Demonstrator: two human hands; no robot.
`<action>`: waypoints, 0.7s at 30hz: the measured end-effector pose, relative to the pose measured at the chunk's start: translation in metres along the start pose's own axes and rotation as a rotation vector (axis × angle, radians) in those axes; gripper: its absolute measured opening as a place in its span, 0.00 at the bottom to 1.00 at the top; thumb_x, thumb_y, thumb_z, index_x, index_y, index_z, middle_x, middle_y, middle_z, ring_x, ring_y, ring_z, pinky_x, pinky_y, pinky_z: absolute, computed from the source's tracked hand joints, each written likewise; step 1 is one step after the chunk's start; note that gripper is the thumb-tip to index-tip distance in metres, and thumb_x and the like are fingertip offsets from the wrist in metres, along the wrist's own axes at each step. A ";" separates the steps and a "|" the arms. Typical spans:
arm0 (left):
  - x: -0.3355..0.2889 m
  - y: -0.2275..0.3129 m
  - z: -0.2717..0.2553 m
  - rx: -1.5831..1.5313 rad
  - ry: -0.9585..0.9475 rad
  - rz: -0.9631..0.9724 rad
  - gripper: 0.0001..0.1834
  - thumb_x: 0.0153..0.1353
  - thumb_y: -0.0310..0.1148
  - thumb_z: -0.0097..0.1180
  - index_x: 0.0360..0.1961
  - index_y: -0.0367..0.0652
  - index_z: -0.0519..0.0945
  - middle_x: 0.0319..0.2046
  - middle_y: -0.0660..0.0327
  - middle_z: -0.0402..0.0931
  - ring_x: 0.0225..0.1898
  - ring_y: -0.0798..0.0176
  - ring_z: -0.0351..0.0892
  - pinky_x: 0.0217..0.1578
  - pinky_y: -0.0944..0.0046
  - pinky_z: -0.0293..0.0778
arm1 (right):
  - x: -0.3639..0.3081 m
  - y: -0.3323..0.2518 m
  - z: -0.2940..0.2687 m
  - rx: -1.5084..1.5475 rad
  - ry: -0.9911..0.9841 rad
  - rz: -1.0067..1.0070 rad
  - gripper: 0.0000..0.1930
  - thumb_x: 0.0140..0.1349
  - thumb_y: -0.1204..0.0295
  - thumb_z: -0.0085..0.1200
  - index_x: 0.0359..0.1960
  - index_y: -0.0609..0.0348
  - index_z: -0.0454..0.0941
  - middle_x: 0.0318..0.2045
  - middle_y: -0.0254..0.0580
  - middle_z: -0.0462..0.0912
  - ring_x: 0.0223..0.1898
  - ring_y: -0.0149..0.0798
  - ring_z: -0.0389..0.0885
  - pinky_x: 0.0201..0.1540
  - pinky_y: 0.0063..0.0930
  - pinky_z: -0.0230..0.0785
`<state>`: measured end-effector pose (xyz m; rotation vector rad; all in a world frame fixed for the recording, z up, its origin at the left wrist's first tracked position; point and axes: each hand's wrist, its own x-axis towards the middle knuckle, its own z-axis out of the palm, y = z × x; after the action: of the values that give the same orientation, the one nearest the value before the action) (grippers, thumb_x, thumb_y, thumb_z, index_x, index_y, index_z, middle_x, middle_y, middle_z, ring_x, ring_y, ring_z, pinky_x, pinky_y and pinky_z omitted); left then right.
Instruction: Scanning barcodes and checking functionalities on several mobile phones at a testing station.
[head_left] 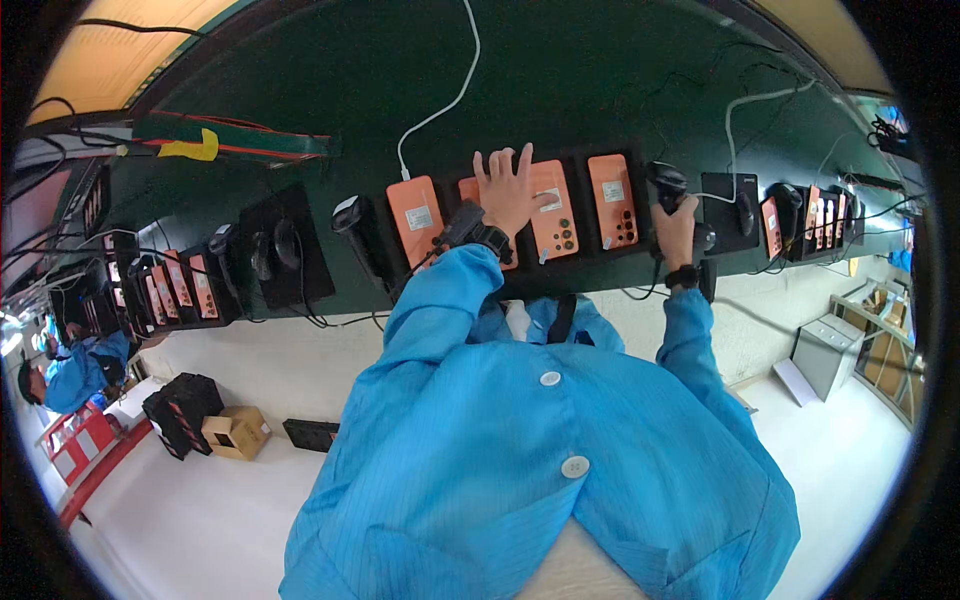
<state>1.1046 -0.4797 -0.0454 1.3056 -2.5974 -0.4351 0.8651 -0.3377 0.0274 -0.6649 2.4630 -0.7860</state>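
My left hand (507,192) lies with fingers spread over an orange phone (468,190), most of which it hides. Several orange phones, backs up, stand in a row in a black tray (578,160). To the left of that hand is a phone (416,216) with a white cable plugged into its top end. On its other side lie a phone (555,222) with a label partly behind my fingers and another labelled phone (612,190). My right hand (675,232) is closed around a black handheld scanner (667,180), its head pointing away from me.
Left of the tray rests another black scanner (358,235). Further left, two mice (286,243) sit on a black pad (312,265). At right are a mouse (745,213) and a white cable (733,130). More phone trays line both ends of the green table (570,80); a person (80,375) works far left.
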 end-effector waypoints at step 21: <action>-0.006 0.008 0.009 0.136 0.122 0.069 0.45 0.47 0.62 0.58 0.62 0.49 0.62 0.53 0.55 0.64 0.58 0.50 0.60 0.63 0.39 0.46 | -0.053 0.006 0.056 0.198 -0.418 -0.517 0.21 0.54 0.74 0.57 0.42 0.66 0.57 0.23 0.41 0.70 0.13 0.33 0.72 0.12 0.27 0.66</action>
<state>1.0999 -0.4689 -0.0513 1.2361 -2.5988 -0.1641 0.9356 -0.3256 -0.0027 -1.2685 1.8261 -0.9461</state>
